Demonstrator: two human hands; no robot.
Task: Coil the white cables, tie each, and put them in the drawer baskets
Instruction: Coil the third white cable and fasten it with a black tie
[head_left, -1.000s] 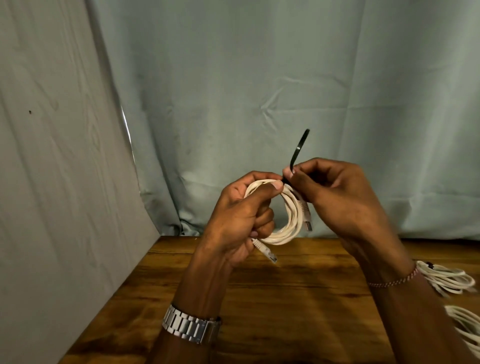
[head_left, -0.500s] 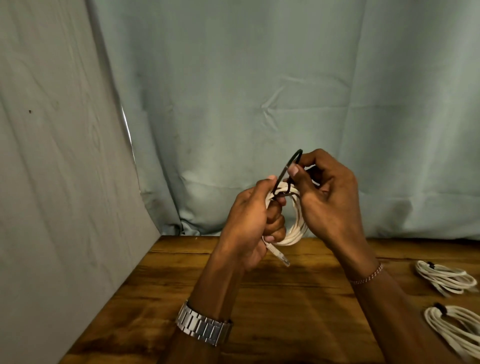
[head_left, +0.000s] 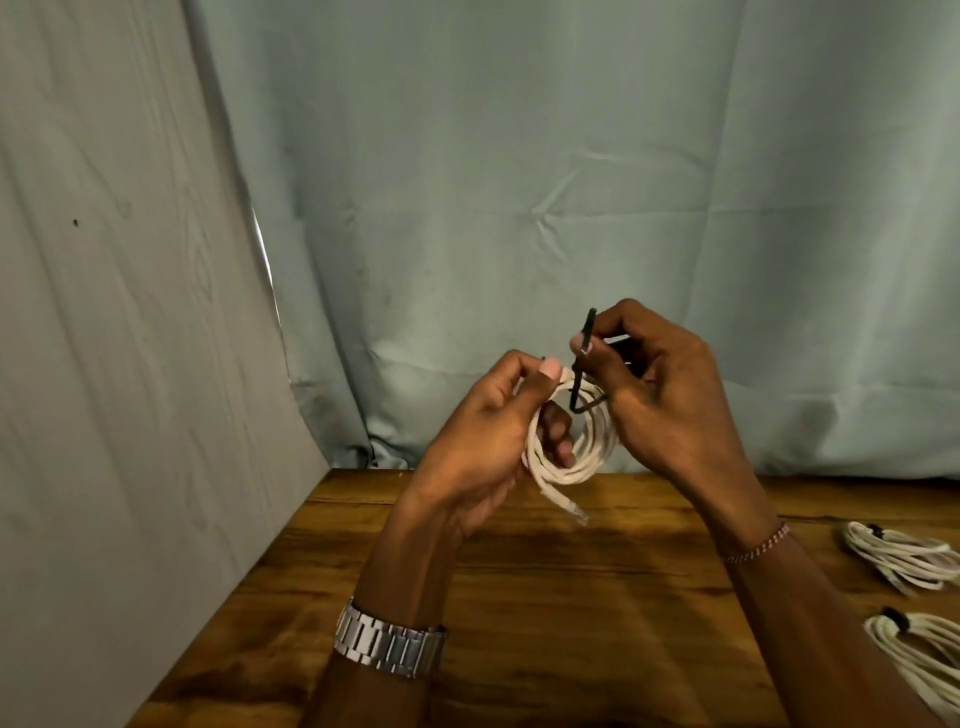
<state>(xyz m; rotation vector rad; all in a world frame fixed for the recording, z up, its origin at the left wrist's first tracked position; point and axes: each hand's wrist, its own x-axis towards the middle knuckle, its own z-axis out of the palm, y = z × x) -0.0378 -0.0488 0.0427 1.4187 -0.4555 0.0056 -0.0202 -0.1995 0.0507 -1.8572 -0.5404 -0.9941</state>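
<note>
A coiled white cable (head_left: 576, 457) hangs in the air above the wooden table (head_left: 571, 613), one plug end dangling below it. My left hand (head_left: 483, 441) grips the coil, thumb pressed on its top and fingers through the loop. A black tie (head_left: 584, 364) loops around the top of the coil, its free end sticking up. My right hand (head_left: 660, 395) pinches that tie between thumb and forefinger just above the coil.
Two tied white cable coils lie at the table's right edge, one (head_left: 904, 556) farther back and one (head_left: 924, 660) nearer, partly cut off. Pale cloth (head_left: 519, 182) hangs behind the table and along the left. No drawer or basket is in view.
The black tie, first held straight up, has been bent over and looped around the coil's top. My right hand shifted its pinch on it. Both hands lowered slightly.
</note>
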